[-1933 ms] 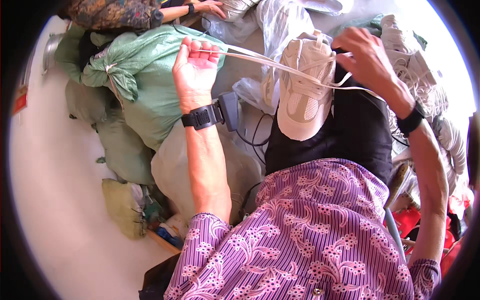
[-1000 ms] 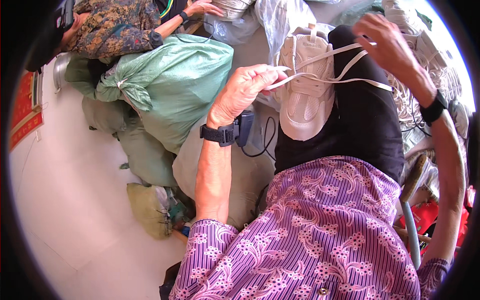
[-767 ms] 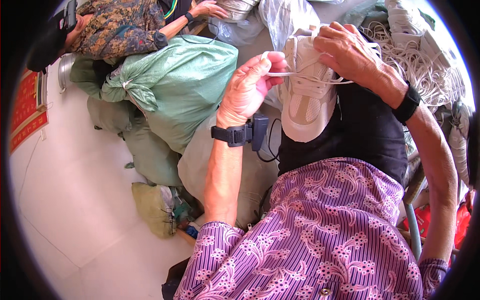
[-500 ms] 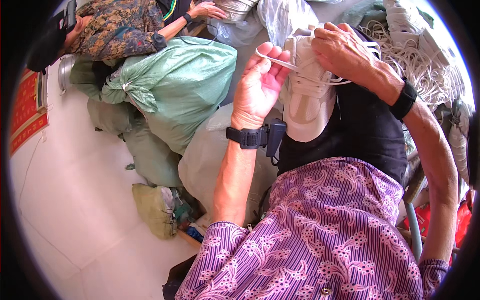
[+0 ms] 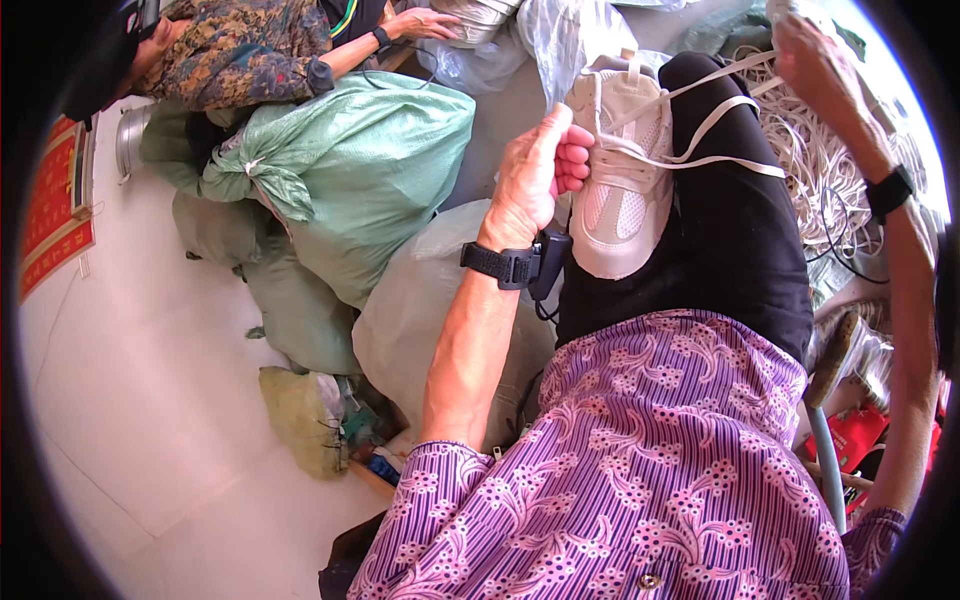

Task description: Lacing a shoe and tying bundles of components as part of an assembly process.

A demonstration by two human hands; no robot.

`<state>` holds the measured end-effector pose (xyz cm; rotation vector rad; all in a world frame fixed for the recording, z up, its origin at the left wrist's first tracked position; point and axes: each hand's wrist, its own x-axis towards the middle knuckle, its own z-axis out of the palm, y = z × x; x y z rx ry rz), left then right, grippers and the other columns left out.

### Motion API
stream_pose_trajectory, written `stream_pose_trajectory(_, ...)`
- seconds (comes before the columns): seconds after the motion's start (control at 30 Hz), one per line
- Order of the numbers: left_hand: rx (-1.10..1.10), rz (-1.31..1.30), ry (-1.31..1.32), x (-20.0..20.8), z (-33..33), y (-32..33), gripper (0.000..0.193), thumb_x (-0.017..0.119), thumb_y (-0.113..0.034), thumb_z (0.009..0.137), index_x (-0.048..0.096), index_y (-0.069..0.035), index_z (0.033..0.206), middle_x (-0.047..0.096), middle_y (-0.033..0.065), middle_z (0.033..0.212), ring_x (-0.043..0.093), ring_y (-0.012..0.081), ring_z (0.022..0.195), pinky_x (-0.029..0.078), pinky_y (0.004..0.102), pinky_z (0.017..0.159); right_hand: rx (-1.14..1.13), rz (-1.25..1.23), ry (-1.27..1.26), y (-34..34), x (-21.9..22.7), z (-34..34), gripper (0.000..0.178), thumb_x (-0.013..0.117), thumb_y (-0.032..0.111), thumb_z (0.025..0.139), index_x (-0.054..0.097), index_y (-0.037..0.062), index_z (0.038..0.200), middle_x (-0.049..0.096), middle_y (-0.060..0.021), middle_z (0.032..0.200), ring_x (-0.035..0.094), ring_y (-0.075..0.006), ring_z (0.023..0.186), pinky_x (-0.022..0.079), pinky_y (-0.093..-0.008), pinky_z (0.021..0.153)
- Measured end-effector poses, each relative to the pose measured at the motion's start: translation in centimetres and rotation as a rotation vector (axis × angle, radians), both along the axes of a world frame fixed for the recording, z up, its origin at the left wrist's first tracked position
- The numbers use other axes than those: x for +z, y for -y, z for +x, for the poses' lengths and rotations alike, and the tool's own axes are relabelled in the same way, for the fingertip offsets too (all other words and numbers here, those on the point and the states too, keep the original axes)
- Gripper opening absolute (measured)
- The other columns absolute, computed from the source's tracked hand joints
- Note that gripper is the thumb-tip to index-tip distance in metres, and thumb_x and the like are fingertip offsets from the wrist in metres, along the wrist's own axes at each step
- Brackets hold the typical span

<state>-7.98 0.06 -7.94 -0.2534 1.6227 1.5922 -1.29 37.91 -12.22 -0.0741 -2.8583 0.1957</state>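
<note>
A pale sneaker (image 5: 625, 205) rests on my black-trousered thigh, its toe toward me. White shoelace (image 5: 720, 160) runs through its eyelets, with loose lengths trailing right over the trousers. My left hand (image 5: 545, 170) is at the shoe's left side, fingers curled in and thumb up; whatever is inside its grip is hidden. Out at the upper right, my right hand (image 5: 815, 70) is closed on a lace drawn taut from the shoe. It is above a heap of white laces (image 5: 810, 150).
A big green woven sack (image 5: 350, 180) stands on the left, with a whitish plastic bag (image 5: 430, 310) nearer me. Another person's hand (image 5: 425, 22) rests by pale bundled items at the top. Clear plastic bags (image 5: 570, 40) lie beyond the shoe. Red items (image 5: 855, 440) are at lower right.
My right hand has swung from the shoe out to the upper right, pulling lace with it. My left hand has turned and curled its fingers, and the lace end across them no longer shows.
</note>
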Motion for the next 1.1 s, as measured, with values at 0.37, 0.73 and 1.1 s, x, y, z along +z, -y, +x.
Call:
stream_pose_trajectory(0.37, -0.217, -0.052, -0.534, -0.3, 1.0, 0.2, 0.010, 0.067, -0.014, 0.085, 0.064, -0.006, 0.090, 0.061, -0.0024, 0.073, 0.055, 0.0047, 0.061, 0.047, 0.0199, 0.056, 0.206, -0.320, -0.152, 8.4, 3.0, 0.9, 0.013, 0.063, 0.013, 0.076, 0.055, 0.0027, 0.081, 0.055, -0.0120, 0.081, 0.057, -0.0303, 0.079, 0.046, -0.0404, 0.070)
stream_pose_trajectory(0.73, -0.313, -0.077, -0.689, -0.3, 1.1, -0.6, 0.011, 0.069, -0.012, 0.084, 0.063, -0.004, 0.090, 0.060, -0.0026, 0.071, 0.053, 0.0038, 0.062, 0.045, 0.0195, 0.056, 0.473, -0.347, -0.035, 15.2, 5.2, 1.7, 0.009, 0.064, 0.011, 0.071, 0.056, 0.0063, 0.070, 0.054, -0.0057, 0.075, 0.057, -0.0245, 0.079, 0.041, -0.0390, 0.077)
stream_pose_trajectory(1.1, -0.517, -0.169, -0.374, 4.4, 0.7, -4.1, 0.024, 0.054, -0.022, 0.093, 0.065, -0.003, 0.102, 0.062, 0.0008, 0.071, 0.054, 0.0041, 0.050, 0.040, 0.0169, 0.042, 0.453, -0.294, -0.049, 15.1, 4.7, 3.5, 0.011, 0.063, 0.010, 0.074, 0.058, 0.0097, 0.084, 0.053, -0.0049, 0.075, 0.056, -0.0237, 0.075, 0.039, -0.0364, 0.071)
